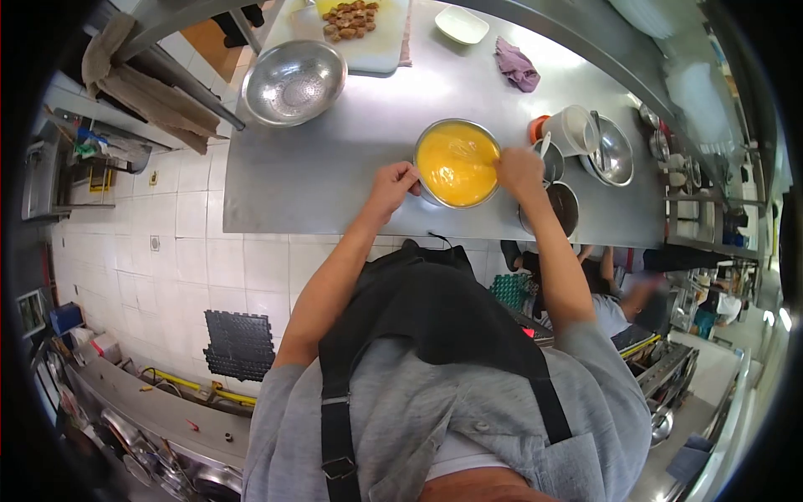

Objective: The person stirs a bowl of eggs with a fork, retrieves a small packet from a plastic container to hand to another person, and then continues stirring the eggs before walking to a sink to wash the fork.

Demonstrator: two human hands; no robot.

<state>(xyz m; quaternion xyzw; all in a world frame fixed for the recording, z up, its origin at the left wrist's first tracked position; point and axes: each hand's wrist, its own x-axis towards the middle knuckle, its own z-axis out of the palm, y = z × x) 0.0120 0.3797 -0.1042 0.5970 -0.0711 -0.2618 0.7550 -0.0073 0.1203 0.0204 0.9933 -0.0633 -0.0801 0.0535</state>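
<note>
— At the near edge of the steel table (335, 159), the bowl (427, 194) of yellow beaten mix (452, 171) sits right in front of the body, between both arms.

— Left hand (393, 182) is on the rim, fingers curled over the edge and thumb pinching, probably to stop the bowl sliding on that slick steel.

— And the right hand (519, 170)?

— Closed in a fist at the far rim around the whisk (470, 155); its wires show faintly in the yellow, the handle is hidden inside the grip.

— Everything else sits pushed back: colander (293, 81), cutting board (381, 46) with brown pieces, purple cloth (516, 65), all well apart.

— White jug (573, 130) stays close, just beside the whisking hand, within easy reach I'd say.
</note>
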